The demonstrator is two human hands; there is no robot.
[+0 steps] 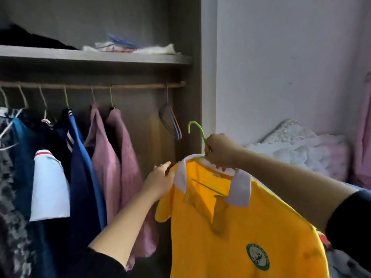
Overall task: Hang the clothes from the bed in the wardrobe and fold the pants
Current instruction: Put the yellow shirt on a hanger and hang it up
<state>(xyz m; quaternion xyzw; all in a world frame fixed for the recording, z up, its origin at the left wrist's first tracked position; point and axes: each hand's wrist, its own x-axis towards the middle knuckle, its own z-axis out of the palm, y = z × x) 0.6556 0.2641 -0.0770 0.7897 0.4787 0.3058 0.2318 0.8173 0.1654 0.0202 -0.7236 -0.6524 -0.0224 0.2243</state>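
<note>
Both hands grip: right hand (218, 150) curled round the green hanger (195, 127), left hand (160, 178) pinching the yellow shirt (230, 227) — raise it level to the rail (124, 86), up-left of those fingers (215, 160).

shirt (241, 227) on hanger (202, 134), hanging below right hand (219, 150); left hand (160, 180) at its shoulder. rail (130, 86) above-left of left hand, hung clothes (112, 147) left of it. bedding (301, 145) right of right hand.

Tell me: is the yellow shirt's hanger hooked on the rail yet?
No, the right hand holds the green hanger below the rail.
</note>
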